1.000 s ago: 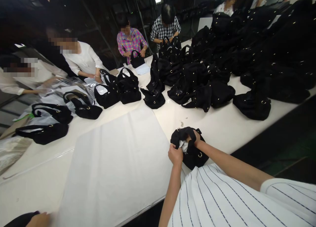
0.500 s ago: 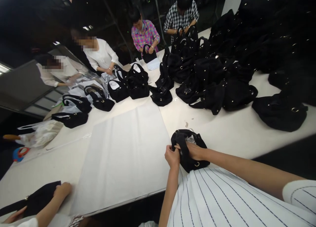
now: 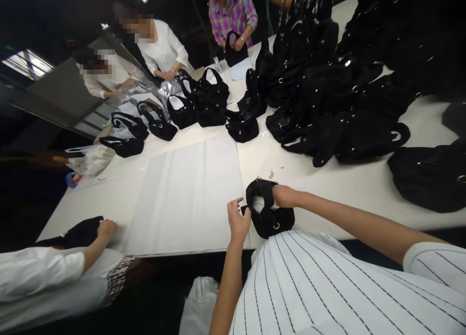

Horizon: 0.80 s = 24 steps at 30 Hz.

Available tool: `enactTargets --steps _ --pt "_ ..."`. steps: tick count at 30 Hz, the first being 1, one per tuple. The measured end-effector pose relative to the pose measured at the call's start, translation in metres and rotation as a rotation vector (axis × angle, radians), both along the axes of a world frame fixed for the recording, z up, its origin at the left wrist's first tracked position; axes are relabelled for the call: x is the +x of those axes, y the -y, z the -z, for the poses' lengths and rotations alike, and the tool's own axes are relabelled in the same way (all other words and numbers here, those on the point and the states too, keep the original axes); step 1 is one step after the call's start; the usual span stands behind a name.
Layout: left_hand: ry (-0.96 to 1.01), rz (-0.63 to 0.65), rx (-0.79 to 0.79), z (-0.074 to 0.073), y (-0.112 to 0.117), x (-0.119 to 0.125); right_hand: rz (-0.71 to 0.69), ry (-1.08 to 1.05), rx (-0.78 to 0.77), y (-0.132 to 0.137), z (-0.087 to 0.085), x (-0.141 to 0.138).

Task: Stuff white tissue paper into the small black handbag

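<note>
A small black handbag (image 3: pixel 267 214) with a gold ring sits at the near edge of the white table (image 3: pixel 327 189), white stuffing showing in its mouth. My right hand (image 3: pixel 283 196) is closed on the bag's top edge and handle. My left hand (image 3: pixel 237 219) hovers just left of the bag, fingers apart, holding nothing. A large white paper sheet (image 3: pixel 189 194) lies flat to the left of my left hand.
Several black handbags are heaped at the back right (image 3: pixel 338 92) and lined along the far left (image 3: pixel 189 111). Several people work round the table; one in a white sleeve at the near left presses a hand (image 3: pixel 106 227) on a black bag (image 3: pixel 78 232). A plastic bag (image 3: pixel 89 160) hangs off the left edge.
My left hand has let go of the bag and opened beside it. My right hand keeps its grip. The view has swung down and to the left.
</note>
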<state>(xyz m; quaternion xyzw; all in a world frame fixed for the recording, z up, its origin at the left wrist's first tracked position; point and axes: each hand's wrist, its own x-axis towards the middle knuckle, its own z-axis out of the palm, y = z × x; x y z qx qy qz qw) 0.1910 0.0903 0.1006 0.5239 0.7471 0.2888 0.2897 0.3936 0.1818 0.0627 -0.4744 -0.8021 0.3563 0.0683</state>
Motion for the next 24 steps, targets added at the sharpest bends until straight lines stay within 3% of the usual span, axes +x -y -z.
enactTargets --steps 3,7,9,12,15,17,20,24 --pt "0.087 0.187 0.016 -0.015 0.029 0.023 -0.203 0.036 -0.011 0.001 -0.003 0.027" --pt "-0.089 0.310 -0.046 -0.004 0.034 0.061 -0.208 0.094 0.068 0.012 -0.002 0.038" --pt "-0.186 0.357 -0.034 0.008 0.016 0.068 -0.174 0.125 0.090 0.016 -0.002 0.041" --pt "-0.212 0.460 0.006 0.020 -0.030 0.060 -0.198 0.201 0.055 0.020 -0.003 0.048" --pt "-0.134 0.547 0.083 0.016 -0.076 0.043 -0.250 0.250 -0.007 0.027 -0.005 0.053" --pt "-0.088 0.479 0.144 0.006 -0.091 0.035 -0.255 0.272 -0.059 0.035 -0.006 0.055" --pt "-0.085 0.270 0.122 -0.008 -0.075 0.041 -0.195 0.218 -0.093 0.049 -0.010 0.058" --pt "0.015 0.184 -0.145 -0.008 -0.017 0.076 0.084 -0.080 0.008 0.063 -0.013 0.057"
